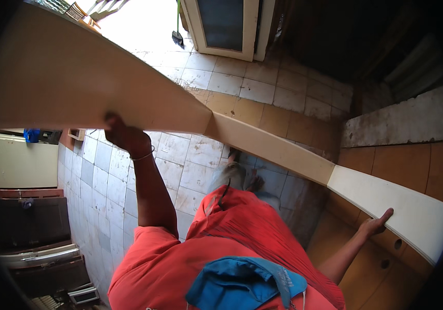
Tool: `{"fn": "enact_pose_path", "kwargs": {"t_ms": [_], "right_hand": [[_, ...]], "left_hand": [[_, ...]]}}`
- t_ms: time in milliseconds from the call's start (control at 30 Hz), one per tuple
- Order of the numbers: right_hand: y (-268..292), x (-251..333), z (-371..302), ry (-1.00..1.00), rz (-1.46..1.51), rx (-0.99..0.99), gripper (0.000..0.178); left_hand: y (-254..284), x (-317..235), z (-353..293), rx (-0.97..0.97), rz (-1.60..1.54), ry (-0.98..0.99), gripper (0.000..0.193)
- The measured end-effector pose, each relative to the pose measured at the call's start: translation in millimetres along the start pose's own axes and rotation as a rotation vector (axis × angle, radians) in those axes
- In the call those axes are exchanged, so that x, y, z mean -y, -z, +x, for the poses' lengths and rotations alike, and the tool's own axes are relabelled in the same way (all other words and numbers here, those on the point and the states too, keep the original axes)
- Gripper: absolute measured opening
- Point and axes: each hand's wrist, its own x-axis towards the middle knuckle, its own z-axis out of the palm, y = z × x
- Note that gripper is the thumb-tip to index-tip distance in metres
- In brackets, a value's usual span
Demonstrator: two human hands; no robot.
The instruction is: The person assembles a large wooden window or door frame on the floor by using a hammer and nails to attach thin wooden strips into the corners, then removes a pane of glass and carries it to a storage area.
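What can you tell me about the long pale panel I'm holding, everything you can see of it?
The long pale panel looks smooth, perhaps painted or laminated board. Two visible joints or creases divide it into a broad tan left section, a narrow beige middle and a whiter right section. It slants from upper left to lower right across the view, raised above the tiled floor. The left hand and right hand grip its lower edge. Its far left end is too dark to make out.
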Motion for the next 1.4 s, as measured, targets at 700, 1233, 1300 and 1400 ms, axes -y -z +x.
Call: {"fn": "enact_pose_path", "kwargs": {"t_ms": [700,1233,1300,1400], "right_hand": [[-87.4,98.2,-260.6,-0.012,0.209,-0.170,0.077],[-264.3,210.1,-582.5,-0.043,0.191,0.204,0.080],[-271.0,215.5,-612.4,-0.065,0.135,0.245,0.082],[-279.5,228.8,-661.6,-0.140,0.126,0.211,0.079]], "left_hand": [[185.9,-3.3,174.8,0.184,-0.742,0.199,0.062],[354.8,-43.2,488.4,-0.167,0.451,-0.186,0.061],[373.1,-38.6,524.7,-0.188,0.528,-0.149,0.062],[386.5,-21.6,579.8,-0.071,0.535,-0.164,0.068]]}}
